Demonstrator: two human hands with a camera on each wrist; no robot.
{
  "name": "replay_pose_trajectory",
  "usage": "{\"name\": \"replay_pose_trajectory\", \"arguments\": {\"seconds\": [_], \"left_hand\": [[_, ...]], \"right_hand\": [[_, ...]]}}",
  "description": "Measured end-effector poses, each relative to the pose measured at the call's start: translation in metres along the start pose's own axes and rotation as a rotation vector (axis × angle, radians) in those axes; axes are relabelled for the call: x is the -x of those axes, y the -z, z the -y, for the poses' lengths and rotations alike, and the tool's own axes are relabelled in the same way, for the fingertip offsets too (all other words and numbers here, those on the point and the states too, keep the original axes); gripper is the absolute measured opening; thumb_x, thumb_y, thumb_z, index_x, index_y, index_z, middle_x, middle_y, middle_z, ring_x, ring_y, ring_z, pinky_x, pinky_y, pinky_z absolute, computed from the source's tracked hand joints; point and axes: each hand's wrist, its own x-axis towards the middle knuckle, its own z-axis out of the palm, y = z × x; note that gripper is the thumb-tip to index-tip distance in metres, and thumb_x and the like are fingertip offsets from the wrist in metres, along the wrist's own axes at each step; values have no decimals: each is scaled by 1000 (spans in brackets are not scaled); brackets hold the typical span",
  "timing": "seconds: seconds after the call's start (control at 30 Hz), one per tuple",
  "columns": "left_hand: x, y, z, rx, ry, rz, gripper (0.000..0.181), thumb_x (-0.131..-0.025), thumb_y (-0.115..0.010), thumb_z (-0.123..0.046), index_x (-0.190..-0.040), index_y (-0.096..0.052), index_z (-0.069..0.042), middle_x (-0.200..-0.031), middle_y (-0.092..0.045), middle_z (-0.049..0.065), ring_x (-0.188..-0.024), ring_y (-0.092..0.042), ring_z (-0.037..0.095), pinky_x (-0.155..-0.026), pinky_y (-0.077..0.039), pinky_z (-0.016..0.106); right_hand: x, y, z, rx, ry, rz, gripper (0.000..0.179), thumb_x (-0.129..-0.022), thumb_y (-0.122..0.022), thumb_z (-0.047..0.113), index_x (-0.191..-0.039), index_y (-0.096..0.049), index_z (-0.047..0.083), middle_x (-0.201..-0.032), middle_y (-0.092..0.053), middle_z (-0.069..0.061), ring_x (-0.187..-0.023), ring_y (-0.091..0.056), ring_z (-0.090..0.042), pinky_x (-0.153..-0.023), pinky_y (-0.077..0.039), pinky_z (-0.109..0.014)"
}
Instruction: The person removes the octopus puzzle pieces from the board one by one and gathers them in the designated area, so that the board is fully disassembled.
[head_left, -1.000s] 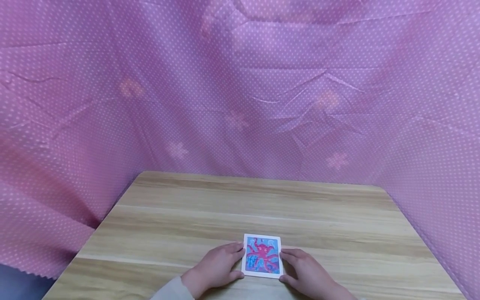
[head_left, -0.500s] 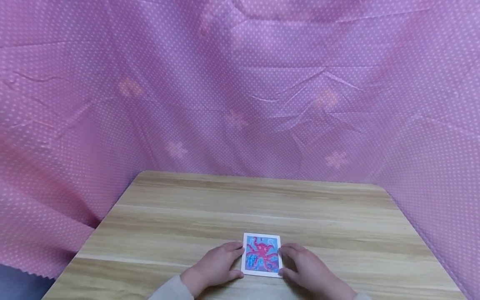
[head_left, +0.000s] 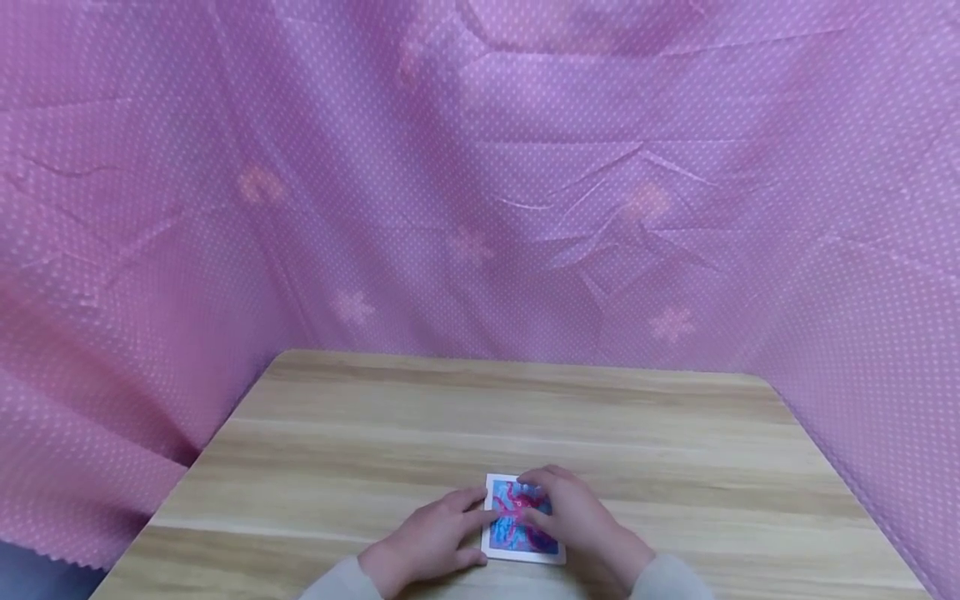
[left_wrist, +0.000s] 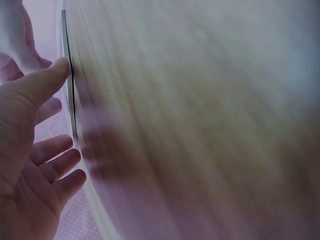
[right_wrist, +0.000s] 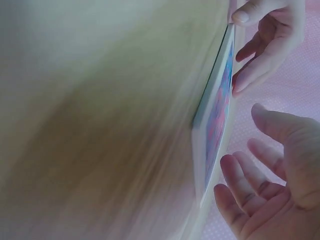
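Note:
A square picture puzzle (head_left: 507, 537) with a white frame lies flat on the table. It shows a pink octopus on blue, crossed by what look like seams between pieces. My left hand (head_left: 431, 533) rests at its left edge, thumb near the lower left corner and one finger reaching over the picture. In the right wrist view, the puzzle (right_wrist: 218, 117) is seen from its side. My right hand (head_left: 581, 510) hovers over the right part of the picture, fingers spread and relaxed, gripping nothing. It hides the upper right of the octopus.
The wooden table (head_left: 360, 433) stretches out beyond and to both sides of the puzzle. A pink dotted cloth (head_left: 465, 275) hangs behind it and along both sides.
My right hand has left the puzzle's right edge and moved left, over the picture. A left finger has reached over the frame. The puzzle stays about where it was.

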Motion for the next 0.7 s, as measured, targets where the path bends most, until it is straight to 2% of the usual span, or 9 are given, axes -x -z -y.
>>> {"name": "replay_pose_trajectory", "arguments": {"seconds": [0.17, 0.27, 0.5, 0.7], "left_hand": [[2, -4, -5, -34, -34, -43, 52, -87, -65, -45, -134, -57, -24, -139, -47, 13, -124, -47, 27, -94, -46, 41], [2, -5, -5, -23, -45, -46, 49, -88, -65, -43, -133, -58, -24, -138, -47, 13, -123, -47, 26, -94, -46, 40], [2, -7, -6, -17, -76, -71, 46, -88, -65, -41, -129, -61, -22, -137, -48, 14, -121, -49, 27, -94, -46, 39], [2, -6, -6, -17, -62, -57, 45, -88, -65, -42, -130, -60, -23, -138, -48, 15, -123, -47, 27, -96, -45, 39]], "right_hand": [[-12, -9, 7, -43, 23, -17, 36, -84, -73, 22, -117, -63, 11, -98, -60, 3, -84, -59, -13, -72, -52, -31], [-19, -13, 10, -77, 17, -17, 34, -82, -75, 18, -114, -63, 11, -92, -59, 5, -78, -56, -10, -68, -48, -28], [-26, -21, 13, -163, -23, 4, 32, -81, -75, 11, -110, -64, 8, -86, -56, 3, -75, -53, -11, -65, -46, -25], [-29, -29, 10, -167, -66, 18, 29, -79, -76, 9, -106, -65, 8, -85, -55, 2, -73, -52, -10, -64, -47, -25]]}}
